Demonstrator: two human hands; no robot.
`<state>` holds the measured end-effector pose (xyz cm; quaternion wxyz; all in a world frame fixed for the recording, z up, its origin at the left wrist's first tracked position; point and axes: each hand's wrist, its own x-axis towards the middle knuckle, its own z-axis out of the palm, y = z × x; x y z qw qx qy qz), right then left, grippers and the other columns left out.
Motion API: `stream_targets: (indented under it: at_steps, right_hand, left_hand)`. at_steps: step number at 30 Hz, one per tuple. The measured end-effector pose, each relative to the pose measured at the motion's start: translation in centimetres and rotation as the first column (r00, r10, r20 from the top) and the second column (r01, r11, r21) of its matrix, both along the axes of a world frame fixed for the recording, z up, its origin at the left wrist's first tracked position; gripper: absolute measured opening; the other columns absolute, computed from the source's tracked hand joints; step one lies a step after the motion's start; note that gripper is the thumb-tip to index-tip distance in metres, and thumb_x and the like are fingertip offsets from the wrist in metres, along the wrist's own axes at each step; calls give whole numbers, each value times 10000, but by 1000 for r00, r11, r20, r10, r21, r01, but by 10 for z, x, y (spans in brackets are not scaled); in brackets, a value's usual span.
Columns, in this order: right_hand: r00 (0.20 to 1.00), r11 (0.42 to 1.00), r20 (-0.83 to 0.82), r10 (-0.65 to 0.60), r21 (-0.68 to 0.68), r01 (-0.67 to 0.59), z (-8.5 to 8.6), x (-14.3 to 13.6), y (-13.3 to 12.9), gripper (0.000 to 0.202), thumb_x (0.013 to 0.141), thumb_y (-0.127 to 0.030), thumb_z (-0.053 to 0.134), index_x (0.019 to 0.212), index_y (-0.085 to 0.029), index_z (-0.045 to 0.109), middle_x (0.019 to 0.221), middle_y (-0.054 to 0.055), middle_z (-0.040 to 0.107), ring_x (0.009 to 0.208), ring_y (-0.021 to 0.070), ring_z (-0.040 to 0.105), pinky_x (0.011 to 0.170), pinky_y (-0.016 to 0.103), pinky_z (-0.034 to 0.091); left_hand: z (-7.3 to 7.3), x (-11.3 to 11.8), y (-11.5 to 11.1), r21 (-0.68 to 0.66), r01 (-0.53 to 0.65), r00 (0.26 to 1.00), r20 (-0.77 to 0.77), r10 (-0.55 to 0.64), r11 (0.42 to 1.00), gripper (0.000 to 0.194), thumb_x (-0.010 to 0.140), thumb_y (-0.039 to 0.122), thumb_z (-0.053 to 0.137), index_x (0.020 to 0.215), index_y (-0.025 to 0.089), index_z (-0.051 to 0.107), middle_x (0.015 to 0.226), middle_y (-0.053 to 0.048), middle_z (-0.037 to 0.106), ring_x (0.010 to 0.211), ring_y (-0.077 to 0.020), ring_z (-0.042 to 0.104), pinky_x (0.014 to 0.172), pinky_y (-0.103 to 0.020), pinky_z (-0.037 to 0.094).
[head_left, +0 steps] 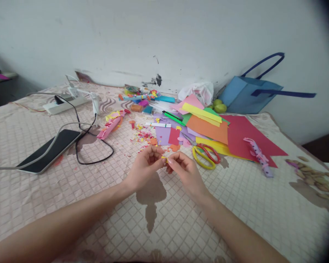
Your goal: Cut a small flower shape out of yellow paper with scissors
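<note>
Between the fingertips of both hands is a tiny yellow piece (164,157), perhaps paper; its shape is mostly hidden. My left hand (147,163) pinches it from the left, fingers curled. From the right, thumb and index finger of my right hand (186,170) close on it. Just beyond the fingers lie orange paper cutouts (174,148) and a small red paper rectangle (174,136). Scissors (203,157) with yellow and red handles rest right of my right hand, blades pointing away. A green cutter knife (174,118) and a white pen (158,125) lie farther back.
Coloured paper sheets (252,135) spread at the right, near a decorated purple strip (259,157). A blue bag (249,95) stands by the wall. At left are a phone (50,150), cables (94,162) and a power strip (65,104). Paper scraps (144,137) litter the middle.
</note>
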<state>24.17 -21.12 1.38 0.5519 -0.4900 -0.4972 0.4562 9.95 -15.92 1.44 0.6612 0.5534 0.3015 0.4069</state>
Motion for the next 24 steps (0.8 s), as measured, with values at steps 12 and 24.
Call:
stream_targets:
  at_steps: [12, 24]
  right_hand:
    - [988, 998, 147, -54, 31, 50, 3, 1, 1, 190, 838, -314, 544, 686, -200, 542, 599, -21, 527, 555, 114, 488, 514, 244, 407]
    - [989, 1000, 146, -17, 12, 16, 1, 5, 2, 197, 846, -326, 549, 701, -193, 547, 625, -26, 523, 554, 106, 476, 524, 242, 389]
  left_hand:
    - [-5, 1, 0, -2, 57, 997, -49, -57, 998, 268, 719, 282, 696, 887, 142, 541, 767, -23, 606, 702, -122, 586, 646, -259, 465]
    - [2, -1, 1, -103, 96, 979, -170, -112, 990, 227, 726, 324, 667, 702, 138, 538, 577, 17, 574, 533, -84, 539, 539, -214, 429]
